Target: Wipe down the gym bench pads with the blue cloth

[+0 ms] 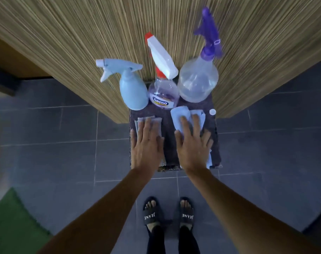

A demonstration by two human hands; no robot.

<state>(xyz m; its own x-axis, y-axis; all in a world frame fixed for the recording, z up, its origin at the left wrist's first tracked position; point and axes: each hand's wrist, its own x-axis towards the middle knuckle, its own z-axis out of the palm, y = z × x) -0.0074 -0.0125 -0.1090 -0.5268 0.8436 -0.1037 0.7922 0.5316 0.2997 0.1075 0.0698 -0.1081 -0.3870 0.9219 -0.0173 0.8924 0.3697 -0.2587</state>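
A small dark-topped stand (169, 143) sits against a striped wooden wall. On its right half lies a light blue cloth (177, 118), with my right hand (192, 145) flat on top of it, fingers spread. A greyer folded cloth (143, 120) lies on the left half, and my left hand (146, 145) rests flat on it, fingers apart. Neither hand has closed around its cloth. No gym bench pad is in view.
Three spray bottles stand at the back of the stand: a pale blue one (132, 88), a clear one labelled Ganso with a red-white trigger (163, 94), and a clear one with a purple trigger (198, 83). A small white cap (212, 112) lies at the right. Grey tiles (64, 153) and a green mat (11, 222) surround my sandalled feet.
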